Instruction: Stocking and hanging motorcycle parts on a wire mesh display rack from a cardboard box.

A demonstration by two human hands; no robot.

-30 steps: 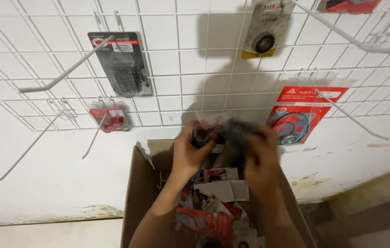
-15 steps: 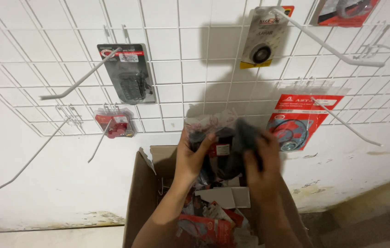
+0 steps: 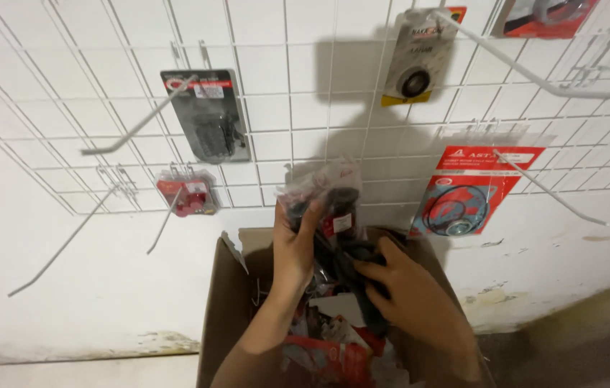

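Your right hand [image 3: 409, 291] sits lowest and nearest you, fingers curled shut around a dark bundle of black rubber parts in clear plastic bags [image 3: 351, 262], just above the open brown cardboard box [image 3: 229, 302]. Your left hand [image 3: 294, 241] is higher and closer to the wall, closed on the upper end of the same bundle, where a clear packet with a small red-and-white label [image 3: 337, 205] sticks up past your fingertips. So the bundle lies between your hands, its long axis running upright and tilted slightly right at the bottom, the top pointing at the grid. Below your wrists the box holds a loose heap of red-and-white packets [image 3: 326, 352]. Beyond your hands stands the white wire grid panel [image 3: 297, 108] with its long hooks; a black carded pack [image 3: 208, 115] hangs upper left, a small red pack [image 3: 186, 194] below it, and a red card with black ring seals [image 3: 466, 194] just right of the bundle.
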